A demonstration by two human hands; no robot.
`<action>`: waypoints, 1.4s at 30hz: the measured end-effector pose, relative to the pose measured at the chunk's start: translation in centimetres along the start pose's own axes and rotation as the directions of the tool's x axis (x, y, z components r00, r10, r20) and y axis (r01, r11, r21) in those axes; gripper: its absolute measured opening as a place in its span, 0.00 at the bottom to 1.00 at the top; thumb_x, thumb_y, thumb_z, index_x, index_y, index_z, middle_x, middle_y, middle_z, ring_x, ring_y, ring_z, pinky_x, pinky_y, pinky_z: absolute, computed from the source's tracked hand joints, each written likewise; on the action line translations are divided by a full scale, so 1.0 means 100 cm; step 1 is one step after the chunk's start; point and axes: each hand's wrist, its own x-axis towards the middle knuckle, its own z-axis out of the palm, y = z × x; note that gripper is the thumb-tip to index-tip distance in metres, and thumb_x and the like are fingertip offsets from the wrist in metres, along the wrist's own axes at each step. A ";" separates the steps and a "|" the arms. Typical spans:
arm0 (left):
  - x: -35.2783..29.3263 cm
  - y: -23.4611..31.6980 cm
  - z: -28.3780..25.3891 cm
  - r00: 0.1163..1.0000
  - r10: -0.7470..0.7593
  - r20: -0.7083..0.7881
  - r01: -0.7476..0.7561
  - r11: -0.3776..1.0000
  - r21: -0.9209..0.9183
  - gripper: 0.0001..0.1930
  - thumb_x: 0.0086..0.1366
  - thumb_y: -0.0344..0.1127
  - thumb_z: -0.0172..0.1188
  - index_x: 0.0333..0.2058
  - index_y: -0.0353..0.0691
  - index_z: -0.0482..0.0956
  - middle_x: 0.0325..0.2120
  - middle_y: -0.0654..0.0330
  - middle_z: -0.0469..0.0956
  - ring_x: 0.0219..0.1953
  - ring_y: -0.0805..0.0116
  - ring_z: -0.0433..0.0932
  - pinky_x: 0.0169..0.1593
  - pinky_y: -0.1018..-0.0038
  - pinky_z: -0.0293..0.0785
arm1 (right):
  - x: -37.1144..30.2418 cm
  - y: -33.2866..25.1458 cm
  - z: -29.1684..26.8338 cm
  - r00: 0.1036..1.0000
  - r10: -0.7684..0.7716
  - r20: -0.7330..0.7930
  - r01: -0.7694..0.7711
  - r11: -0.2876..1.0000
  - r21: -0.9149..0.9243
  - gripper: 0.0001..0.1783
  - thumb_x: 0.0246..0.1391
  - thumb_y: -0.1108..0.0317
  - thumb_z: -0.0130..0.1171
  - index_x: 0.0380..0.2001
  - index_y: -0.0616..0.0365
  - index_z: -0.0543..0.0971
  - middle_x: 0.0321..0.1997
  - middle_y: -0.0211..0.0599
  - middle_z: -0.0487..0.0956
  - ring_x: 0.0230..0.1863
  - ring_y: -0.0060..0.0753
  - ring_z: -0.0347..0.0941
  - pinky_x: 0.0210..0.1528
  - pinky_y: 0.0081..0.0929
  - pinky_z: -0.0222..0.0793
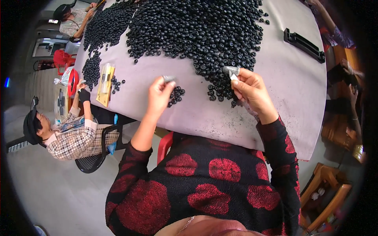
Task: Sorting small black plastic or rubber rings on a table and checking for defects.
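Two small grey pieces sit pinched in our fingers above the table point(275, 98): one in our left hand point(159, 96), one in our right hand point(252, 90). Just beyond spreads the heap of black round parts point(197, 31); a careless sleeve could scatter them off the edge.

Even, soft daylight; sharp centre, strong fisheye bending, dark vignetted corners.

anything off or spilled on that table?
Nothing damaged. The black round parts lie in loose heaps with strays, including a small clump by the left hand. Both hands pinch small silvery pieces; the right hand is at the heap's edge. A black bar lies askew near the table's far right.
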 end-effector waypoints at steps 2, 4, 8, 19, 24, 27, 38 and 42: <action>-0.012 0.003 0.002 0.955 0.279 0.097 -0.296 0.896 0.331 0.06 0.57 0.25 0.62 0.34 0.35 0.81 0.33 0.57 0.78 0.34 0.64 0.77 0.40 0.72 0.73 | 0.000 0.001 0.000 1.000 -0.005 -0.010 0.005 0.999 -0.053 0.11 0.59 0.73 0.55 0.45 0.62 0.76 0.24 0.21 0.71 0.18 0.09 0.61 0.18 0.10 0.55; -0.014 0.007 0.003 0.946 0.300 0.121 -0.324 0.873 0.364 0.06 0.59 0.30 0.62 0.34 0.34 0.81 0.34 0.53 0.77 0.38 0.56 0.76 0.44 0.68 0.72 | 0.001 0.002 -0.003 1.000 -0.004 -0.017 0.002 0.996 -0.085 0.12 0.59 0.73 0.55 0.45 0.62 0.76 0.24 0.21 0.71 0.18 0.09 0.61 0.18 0.10 0.55; 0.007 0.020 0.006 0.965 0.253 0.070 -0.262 0.921 0.288 0.09 0.60 0.33 0.61 0.37 0.34 0.79 0.35 0.53 0.77 0.39 0.55 0.76 0.45 0.66 0.71 | 0.003 0.003 -0.001 0.998 -0.017 -0.055 0.012 0.995 -0.103 0.17 0.59 0.74 0.53 0.52 0.64 0.73 0.25 0.24 0.71 0.18 0.11 0.60 0.18 0.10 0.53; 0.090 -0.001 0.030 0.882 0.460 0.106 -0.440 0.718 0.539 0.08 0.59 0.34 0.63 0.36 0.39 0.78 0.30 0.56 0.77 0.28 0.59 0.77 0.31 0.69 0.73 | 0.012 0.001 -0.024 0.847 -0.243 -0.473 0.244 0.968 -0.060 0.13 0.60 0.73 0.54 0.48 0.62 0.75 0.25 0.23 0.72 0.18 0.11 0.63 0.18 0.10 0.56; 0.082 0.001 0.032 0.916 0.375 0.145 -0.402 0.834 0.379 0.09 0.57 0.31 0.63 0.37 0.37 0.76 0.32 0.53 0.75 0.35 0.51 0.77 0.38 0.64 0.74 | 0.010 -0.002 -0.019 0.827 -0.265 -0.495 0.234 0.964 -0.126 0.10 0.60 0.73 0.54 0.45 0.61 0.75 0.24 0.22 0.70 0.17 0.10 0.62 0.15 0.11 0.55; 0.080 0.003 0.038 0.884 0.426 0.191 -0.467 0.802 0.373 0.10 0.57 0.31 0.63 0.37 0.36 0.75 0.35 0.53 0.75 0.36 0.51 0.76 0.39 0.64 0.74 | 0.005 -0.005 -0.018 0.827 -0.276 -0.489 0.234 0.961 -0.147 0.07 0.61 0.71 0.54 0.42 0.61 0.74 0.25 0.24 0.71 0.17 0.11 0.63 0.16 0.11 0.54; 0.076 -0.016 0.037 0.863 0.503 0.047 -0.491 0.814 0.311 0.11 0.54 0.29 0.66 0.37 0.37 0.78 0.31 0.59 0.74 0.25 0.67 0.72 0.31 0.73 0.72 | 0.010 0.001 -0.021 0.853 -0.284 -0.438 0.249 0.959 -0.137 0.06 0.60 0.68 0.56 0.38 0.57 0.76 0.23 0.20 0.71 0.16 0.09 0.61 0.15 0.11 0.54; 0.076 -0.015 0.036 0.882 0.467 0.061 -0.456 0.816 0.355 0.11 0.55 0.31 0.66 0.38 0.38 0.78 0.33 0.58 0.75 0.26 0.64 0.75 0.31 0.73 0.74 | 0.007 0.000 -0.021 0.847 -0.281 -0.451 0.227 0.959 -0.172 0.06 0.60 0.68 0.56 0.39 0.56 0.76 0.23 0.19 0.70 0.16 0.08 0.60 0.15 0.10 0.54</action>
